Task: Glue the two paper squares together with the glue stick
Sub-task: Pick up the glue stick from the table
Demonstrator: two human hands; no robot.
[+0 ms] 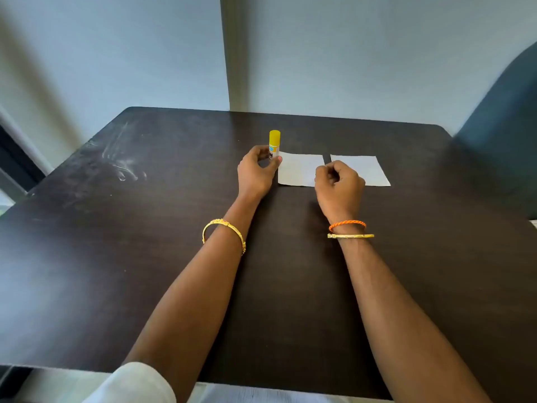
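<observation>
A glue stick [274, 144] with a yellow cap stands upright on the dark table [145, 228], cap on. My left hand [255, 173] grips its lower body between thumb and fingers. Two white paper squares lie flat side by side just right of it, with a narrow gap between them: the left square [299, 168] and the right square [367, 168]. My right hand [338, 187] hovers over the gap at the squares' near edges, fingers loosely curled, holding nothing that I can see. It hides part of both squares.
The table's far edge meets a pale wall [348, 53]. A dark blue chair back [505, 135] stands at the right. White smears [125, 167] mark the table at the far left.
</observation>
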